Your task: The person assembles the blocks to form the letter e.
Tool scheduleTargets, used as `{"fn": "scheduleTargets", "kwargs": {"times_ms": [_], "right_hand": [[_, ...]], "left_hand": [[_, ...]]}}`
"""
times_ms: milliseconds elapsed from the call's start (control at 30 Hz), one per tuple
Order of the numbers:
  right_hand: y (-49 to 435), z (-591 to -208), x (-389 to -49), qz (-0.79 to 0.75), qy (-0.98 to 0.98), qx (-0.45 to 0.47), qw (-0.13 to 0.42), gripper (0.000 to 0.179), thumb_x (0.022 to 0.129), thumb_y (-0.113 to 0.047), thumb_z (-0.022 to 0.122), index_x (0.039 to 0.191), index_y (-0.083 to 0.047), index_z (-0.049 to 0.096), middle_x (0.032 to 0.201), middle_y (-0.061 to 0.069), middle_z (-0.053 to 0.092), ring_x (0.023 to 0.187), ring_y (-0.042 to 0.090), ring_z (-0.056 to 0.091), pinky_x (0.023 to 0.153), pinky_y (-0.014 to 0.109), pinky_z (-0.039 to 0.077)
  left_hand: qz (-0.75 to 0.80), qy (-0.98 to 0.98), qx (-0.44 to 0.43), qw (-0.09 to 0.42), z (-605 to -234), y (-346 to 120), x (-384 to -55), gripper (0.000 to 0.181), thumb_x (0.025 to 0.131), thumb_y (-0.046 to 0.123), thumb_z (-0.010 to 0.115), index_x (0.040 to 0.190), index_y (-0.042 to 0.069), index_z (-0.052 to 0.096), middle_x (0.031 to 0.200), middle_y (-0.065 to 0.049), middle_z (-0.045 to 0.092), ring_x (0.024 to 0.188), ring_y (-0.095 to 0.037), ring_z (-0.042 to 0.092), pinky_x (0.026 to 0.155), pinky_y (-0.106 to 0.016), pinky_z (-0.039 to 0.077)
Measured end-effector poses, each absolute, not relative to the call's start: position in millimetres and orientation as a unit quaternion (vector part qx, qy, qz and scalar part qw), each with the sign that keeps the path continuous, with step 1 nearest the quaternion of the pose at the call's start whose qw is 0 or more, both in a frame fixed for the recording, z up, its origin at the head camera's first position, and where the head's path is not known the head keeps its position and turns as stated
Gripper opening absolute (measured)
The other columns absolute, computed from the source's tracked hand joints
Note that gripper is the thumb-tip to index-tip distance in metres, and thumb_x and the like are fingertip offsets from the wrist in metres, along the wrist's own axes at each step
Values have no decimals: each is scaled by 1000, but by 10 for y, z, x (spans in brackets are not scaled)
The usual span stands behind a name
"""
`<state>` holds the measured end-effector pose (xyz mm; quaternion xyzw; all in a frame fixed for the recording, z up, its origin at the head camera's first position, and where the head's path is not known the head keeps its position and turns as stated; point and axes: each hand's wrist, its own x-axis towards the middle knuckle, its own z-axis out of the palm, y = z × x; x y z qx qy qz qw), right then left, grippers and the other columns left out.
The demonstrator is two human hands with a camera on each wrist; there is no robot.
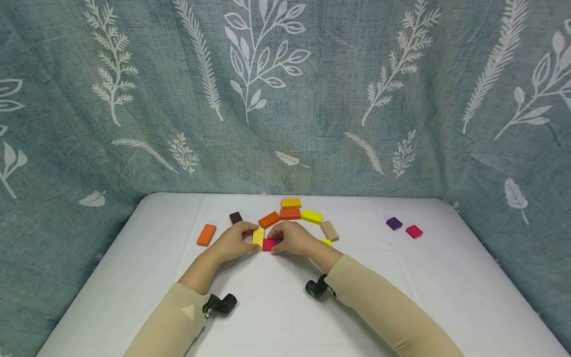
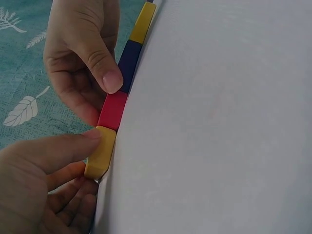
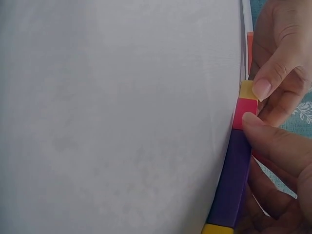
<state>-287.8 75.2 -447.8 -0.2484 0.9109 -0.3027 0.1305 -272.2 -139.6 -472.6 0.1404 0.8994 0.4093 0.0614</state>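
Observation:
My left hand (image 1: 232,241) pinches a yellow block (image 1: 257,237) between thumb and fingers at the left end of a short row. Right beside it lies a red block (image 1: 268,245), its end against the yellow one. My right hand (image 1: 292,238) grips that red block, the thumb on its near face, as the right wrist view shows. Farther along the row a dark purple block (image 3: 230,175) follows, mostly hidden by the right hand in the head view. Another yellow block (image 1: 327,242) shows at the row's right end.
Behind the hands, an orange block (image 1: 269,219), a red-orange block (image 1: 290,213), a bright yellow block (image 1: 312,216) and a tan block (image 1: 329,230) form an arc. A dark brown block (image 1: 235,217) and an orange block (image 1: 206,235) lie left; a purple block (image 1: 394,223) lies far right.

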Motion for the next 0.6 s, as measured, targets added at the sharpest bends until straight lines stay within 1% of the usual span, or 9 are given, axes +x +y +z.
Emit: {"fn": "scheduleTargets", "kwargs": {"times_ms": [400, 600], "right_hand": [[747, -4493, -2900, -304, 910, -249, 132, 27, 79, -15, 87, 103, -12, 75, 93, -6, 69, 86, 10, 59, 85, 30, 51], [747, -4489, -2892, -304, 911, -244, 135, 27, 79, -14, 87, 103, -11, 75, 93, -6, 70, 87, 11, 60, 87, 31, 52]], "left_hand": [[408, 899, 140, 71, -4744, -1411, -2742, 58, 83, 17, 83, 134, 3, 60, 134, -12, 59, 124, -28, 56, 107, -42, 43], [414, 897, 140, 70, -4733, -1410, -2741, 57, 83, 15, 83, 134, 2, 60, 132, -10, 60, 123, -26, 56, 107, -41, 43]]}}
